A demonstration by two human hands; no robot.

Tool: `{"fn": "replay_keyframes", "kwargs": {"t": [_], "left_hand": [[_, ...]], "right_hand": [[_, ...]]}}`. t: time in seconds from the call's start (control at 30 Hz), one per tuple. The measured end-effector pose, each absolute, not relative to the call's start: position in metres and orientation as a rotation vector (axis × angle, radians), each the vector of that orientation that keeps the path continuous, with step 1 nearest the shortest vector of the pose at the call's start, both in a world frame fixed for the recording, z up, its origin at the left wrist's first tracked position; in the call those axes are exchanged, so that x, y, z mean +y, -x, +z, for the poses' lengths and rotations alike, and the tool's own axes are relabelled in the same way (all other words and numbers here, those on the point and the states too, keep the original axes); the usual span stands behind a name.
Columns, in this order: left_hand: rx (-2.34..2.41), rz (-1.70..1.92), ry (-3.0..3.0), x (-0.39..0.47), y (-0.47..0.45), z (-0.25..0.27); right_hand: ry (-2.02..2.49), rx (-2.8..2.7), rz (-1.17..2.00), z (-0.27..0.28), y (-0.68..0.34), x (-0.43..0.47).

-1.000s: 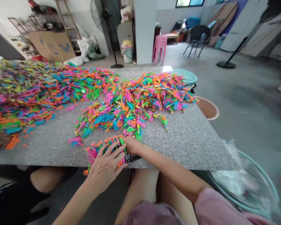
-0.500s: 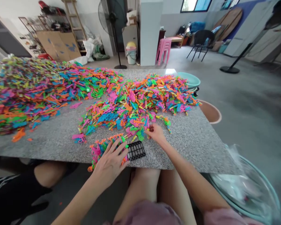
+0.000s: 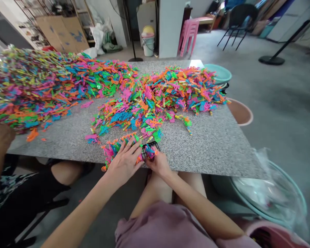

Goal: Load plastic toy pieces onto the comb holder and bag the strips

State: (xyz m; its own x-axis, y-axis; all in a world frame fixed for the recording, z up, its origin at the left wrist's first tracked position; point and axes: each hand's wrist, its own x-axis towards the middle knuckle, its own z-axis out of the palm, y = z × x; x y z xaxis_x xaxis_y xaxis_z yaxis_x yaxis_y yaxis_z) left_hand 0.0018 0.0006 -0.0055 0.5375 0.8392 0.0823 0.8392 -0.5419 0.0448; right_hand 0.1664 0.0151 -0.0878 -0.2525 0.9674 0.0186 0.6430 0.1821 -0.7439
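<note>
At the table's near edge lies a black grid rack (image 3: 155,143), its left part filled with a row of small colourful plastic toys (image 3: 110,151). My left hand (image 3: 124,165) rests palm down across that row, fingers spread and touching the toys. At the rack's right end, my right hand (image 3: 160,164) pinches a small blue and pink plastic toy (image 3: 150,151) over the grid cells. Its fingertips are partly hidden, so I cannot tell whether the toy is inside a cell. A loose heap of similar toys (image 3: 147,103) lies just beyond both hands.
A bigger toy pile (image 3: 49,82) covers the table's (image 3: 209,141) left side, with another person's hand (image 3: 0,144) beside it. Off the right edge stand a pink basin (image 3: 240,112), a teal basin (image 3: 219,73) and a teal tub (image 3: 298,196) holding clear plastic bags.
My right hand has moved from the loose heap down to the rack's right end, with a toy now in its fingers. My left hand stays on the row. The view has tilted down.
</note>
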Motion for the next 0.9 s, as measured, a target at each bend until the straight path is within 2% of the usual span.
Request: {"fn": "replay_keyframes", "kwargs": {"t": [0.3, 0.43, 0.6, 0.8, 0.9], "left_hand": [[-1.557, -0.223, 2.709, 0.0, -0.001, -0.009], [-1.482, -0.241, 2.754, 0.003, 0.0, -0.011], [-1.466, -0.336, 2.725, 0.005, -0.003, -0.012], [-1.415, -0.293, 2.655, 0.003, 0.001, -0.007], [-1.308, -0.285, 2.716, 0.004, 0.014, -0.005]], "right_hand": [[1.684, -2.42, 0.748, -0.058, -0.148, 0.027], [1.588, -2.449, 0.695, -0.064, -0.143, 0.031], [1.321, -2.47, 0.887, -0.069, -0.169, 0.058], [1.289, -2.506, 0.46, -0.076, -0.203, 0.107], [1.347, -2.59, 0.346, -0.084, -0.229, 0.114]]}}
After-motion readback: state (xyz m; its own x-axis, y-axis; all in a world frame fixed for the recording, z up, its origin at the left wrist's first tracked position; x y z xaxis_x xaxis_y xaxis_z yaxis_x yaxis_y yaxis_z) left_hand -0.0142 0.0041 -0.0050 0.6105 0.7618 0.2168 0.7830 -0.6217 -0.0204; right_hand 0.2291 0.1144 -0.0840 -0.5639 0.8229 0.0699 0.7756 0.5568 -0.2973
